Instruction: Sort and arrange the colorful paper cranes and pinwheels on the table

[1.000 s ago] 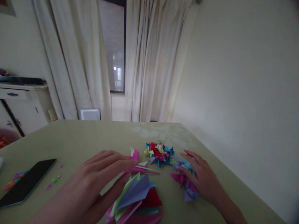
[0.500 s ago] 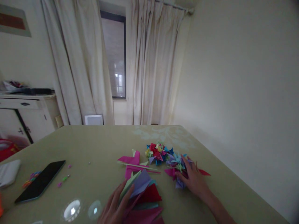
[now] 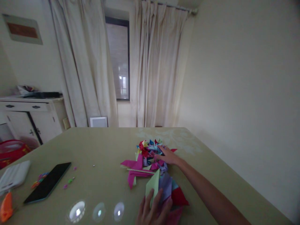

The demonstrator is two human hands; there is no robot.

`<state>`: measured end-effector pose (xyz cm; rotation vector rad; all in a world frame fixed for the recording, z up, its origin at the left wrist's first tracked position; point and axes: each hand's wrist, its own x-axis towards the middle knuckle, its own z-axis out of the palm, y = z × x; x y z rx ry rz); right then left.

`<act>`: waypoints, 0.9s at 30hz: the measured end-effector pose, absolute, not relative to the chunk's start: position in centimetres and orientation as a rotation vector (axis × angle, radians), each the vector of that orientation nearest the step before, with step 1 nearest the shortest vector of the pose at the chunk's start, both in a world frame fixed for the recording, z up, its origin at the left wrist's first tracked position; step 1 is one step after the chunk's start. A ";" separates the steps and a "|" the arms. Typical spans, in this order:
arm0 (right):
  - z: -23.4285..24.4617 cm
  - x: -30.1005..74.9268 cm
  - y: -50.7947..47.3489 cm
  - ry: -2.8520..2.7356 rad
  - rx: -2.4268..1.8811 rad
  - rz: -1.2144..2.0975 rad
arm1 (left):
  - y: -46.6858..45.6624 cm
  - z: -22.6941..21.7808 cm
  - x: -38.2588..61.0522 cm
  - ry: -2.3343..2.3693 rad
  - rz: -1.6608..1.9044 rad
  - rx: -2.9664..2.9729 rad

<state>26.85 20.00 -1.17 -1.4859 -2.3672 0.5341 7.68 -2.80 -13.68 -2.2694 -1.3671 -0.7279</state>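
On my feed the right hand (image 3: 167,157) lies on the pile (image 3: 144,152) of little paper folds, right of the tabletop's (image 3: 100,147) middle. Its fingers are spread, thumb apart — I don't see it pinching anything. The left hand (image 3: 152,212) is at the bottom of view, fingers bent over the stack (image 3: 165,185) of bigger folds; can't tell if it's actually gripping.

For working the pile I'd want that right palm cupped and low, using the finger sides — those points look easy to crush. The left should pin lightly so the stack doesn't splay. I'd watch the pink piece (image 3: 133,165) just left of the pile; a wide sweep would probably snag it.

Room-wise, the tabletop's right edge slants past the pile, so I'd favour the far edge or leftward, stopping short of the phone (image 3: 48,183). Near edge is out of view.
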 end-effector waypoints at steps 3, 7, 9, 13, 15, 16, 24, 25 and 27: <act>-0.4 23.8 20.6 -2.435 -1.324 0.650 | -0.3 -13.6 9.1 -1.212 -0.661 -2.425; 1.7 21.9 20.1 -2.495 -1.064 0.776 | 2.1 -11.3 9.9 -1.131 -0.610 -2.591; 2.9 22.9 19.3 -2.454 -0.995 0.776 | 2.5 -9.3 9.5 -1.182 -0.619 -2.608; 4.8 28.1 15.5 -2.152 -1.059 0.751 | 3.6 -4.4 6.0 -1.335 -0.692 -2.594; 4.7 30.5 11.9 -2.078 -1.173 0.605 | 5.3 -2.0 3.6 -1.529 -0.728 -2.525; 4.4 31.2 9.9 -2.076 -1.238 0.497 | 6.6 -1.0 2.5 -1.623 -0.724 -2.487; -1.1 27.1 1.1 -2.572 -1.392 0.525 | 15.9 0.8 -1.3 -2.110 -0.414 -2.526; -1.4 26.6 1.6 -2.561 -1.429 0.527 | 16.0 0.5 -1.5 -2.093 -0.380 -2.581; -1.5 26.2 3.4 -2.493 -1.527 0.495 | 15.5 -0.2 -2.3 -2.017 -0.342 -2.666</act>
